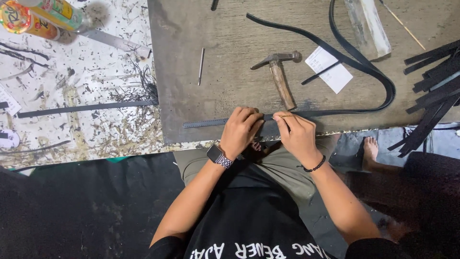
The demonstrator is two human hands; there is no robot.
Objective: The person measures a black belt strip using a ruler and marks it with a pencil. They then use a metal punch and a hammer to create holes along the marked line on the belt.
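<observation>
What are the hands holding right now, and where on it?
Both hands, left and right, press the dark strap against the board, gripping near its middle.

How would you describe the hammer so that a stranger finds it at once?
Look at the dark work board. Just above the left hand and right hand lies the hammer. It alone has a wooden handle and metal head; its neighbours are flat black strips.

A dark grey work board [191, 29] lies beside a white, scrap-littered tabletop [86, 81], above grey floor [445, 139].

Left hand [241, 129] and right hand [297, 135] side by side, fingers curled down, wrists bent.
</observation>
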